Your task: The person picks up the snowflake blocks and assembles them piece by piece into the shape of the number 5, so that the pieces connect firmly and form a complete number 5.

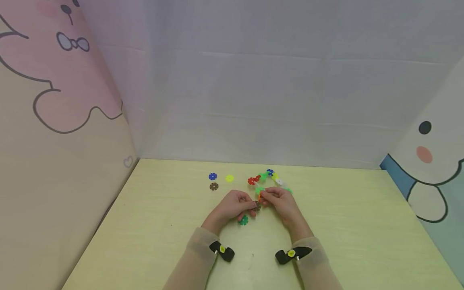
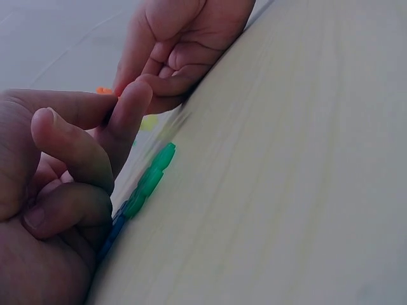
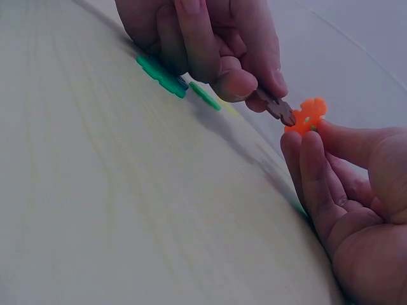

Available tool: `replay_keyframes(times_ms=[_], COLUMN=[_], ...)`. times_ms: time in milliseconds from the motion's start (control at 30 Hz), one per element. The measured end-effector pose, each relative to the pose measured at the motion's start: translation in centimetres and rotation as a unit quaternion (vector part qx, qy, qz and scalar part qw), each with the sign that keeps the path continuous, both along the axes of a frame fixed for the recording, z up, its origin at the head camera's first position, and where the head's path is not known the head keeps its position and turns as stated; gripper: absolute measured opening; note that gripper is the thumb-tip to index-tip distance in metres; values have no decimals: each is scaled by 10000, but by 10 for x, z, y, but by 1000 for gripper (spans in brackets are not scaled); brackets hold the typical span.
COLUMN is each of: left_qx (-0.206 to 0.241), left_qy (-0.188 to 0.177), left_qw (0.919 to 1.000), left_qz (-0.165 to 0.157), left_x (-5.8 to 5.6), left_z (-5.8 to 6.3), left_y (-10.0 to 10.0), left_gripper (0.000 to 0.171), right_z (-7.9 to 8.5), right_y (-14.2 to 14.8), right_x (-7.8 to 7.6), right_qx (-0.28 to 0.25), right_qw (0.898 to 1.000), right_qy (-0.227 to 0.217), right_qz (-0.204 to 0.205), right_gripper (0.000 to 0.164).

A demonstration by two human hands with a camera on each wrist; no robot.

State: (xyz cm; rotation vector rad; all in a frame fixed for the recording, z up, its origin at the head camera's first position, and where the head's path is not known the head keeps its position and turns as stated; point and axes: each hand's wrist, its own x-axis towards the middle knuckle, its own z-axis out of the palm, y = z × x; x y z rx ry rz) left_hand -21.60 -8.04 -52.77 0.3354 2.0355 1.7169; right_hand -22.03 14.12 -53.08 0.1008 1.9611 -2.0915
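Note:
My left hand (image 1: 232,206) pinches a brown notched plastic disc (image 3: 275,107) between thumb and fingertips. Facing it, my right hand (image 1: 282,202) holds an orange notched disc (image 3: 308,116) by its edge. In the right wrist view the brown disc's edge meets the orange one's rim, the two set at an angle. Beyond the right hand, a curved chain of joined discs runs from a red disc (image 1: 251,181) past a blue disc (image 1: 270,172) to a white disc (image 1: 279,182). Part of that chain is hidden behind the right hand. A dark green disc (image 1: 244,220) lies just below the left fingers.
Loose on the pale wooden table (image 1: 337,225) lie a blue disc (image 1: 212,176), a yellow disc (image 1: 229,178) and another brown disc (image 1: 214,186), left of the chain. A white curtain-like wall (image 1: 253,100) stands at the back, with printed panels on both sides.

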Motion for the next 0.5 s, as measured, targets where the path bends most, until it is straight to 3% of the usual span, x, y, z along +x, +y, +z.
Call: replay_keyframes(times_ms=[500], left_qx=[-4], left_qy=[-58], left_qw=[10000], left_qz=[54], left_x=[-1], left_z=[-2], left_y=[1], left_gripper=[20], right_z=[-2], right_y=[1], right_x=[-1], right_qx=[-4], right_qw=[10000], right_qy=[81], right_qz=[-17], right_gripper=[25])
